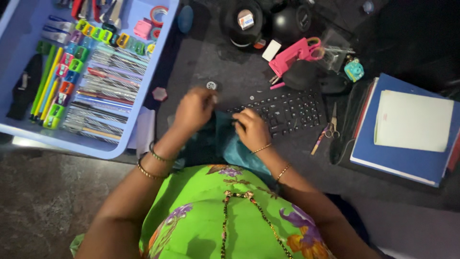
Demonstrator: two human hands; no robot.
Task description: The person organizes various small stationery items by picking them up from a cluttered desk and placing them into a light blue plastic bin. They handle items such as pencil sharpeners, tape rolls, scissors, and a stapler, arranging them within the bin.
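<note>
While both hands pinch the teal cloth (230,144), left hand (194,109) and right hand (251,128) sit near the keyboard (287,108).

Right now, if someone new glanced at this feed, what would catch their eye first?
Probably the blue tray at upper left, packed with rows of pens and bright sharpeners. Next, both hands at centre: the left hand and right hand work a teal cloth over a black keyboard. A pink stapler stands out above.

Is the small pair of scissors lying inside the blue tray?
No, the small scissors lie on the dark desk right of the keyboard, far from the blue tray.
</note>
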